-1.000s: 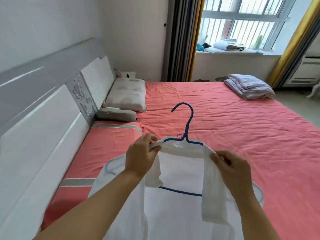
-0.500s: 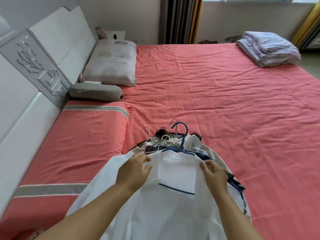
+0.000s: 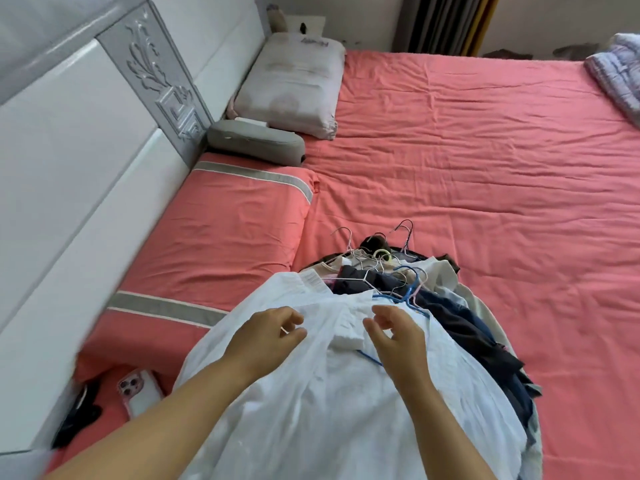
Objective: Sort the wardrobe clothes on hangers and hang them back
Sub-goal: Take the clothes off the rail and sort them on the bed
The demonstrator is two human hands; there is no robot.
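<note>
bed (image 3: pixel 467 161): coral sheet, carries everything; the pile sits at the near edge, lots of sheet showing beyond it.
pile (image 3: pixel 464 317): dark and pale clothes stacked on hangers, hooks fanned out at the far end. Judgement: hooks are tangle-prone, so lift one garment at a time.
white shirt (image 3: pixel 311 393): on top of the pile, laid flat, collar end toward the hooks, hem toward the person. It covers most of the stack.
blue hanger (image 3: pixel 408 292): inside the white shirt; hook pokes out at the collar among the other hooks, lower bar shows through the fabric near the right hand.
left hand (image 3: pixel 266 336): over the shirt's left shoulder area, fingers loosely curled, holding nothing that I can see. Grip apart.
right hand (image 3: pixel 394 336): over the collar, just beside the blue hanger, fingers loosely bent, nothing pinched. Grip apart.
step: judged as settling the shirt on the pile, then picking the next piece to sort.
how-to: smooth both shoulders so the fabric sits square on the hanger; keep the hook pointing the same way as the rest so it lifts clean later.
risk: the blue hook sits in among the wire hooks; pulling up blind likely drags a neighbour.
phone (image 3: pixel 140 393): on the bed at the near left, well apart from the pile; leave it.
</note>
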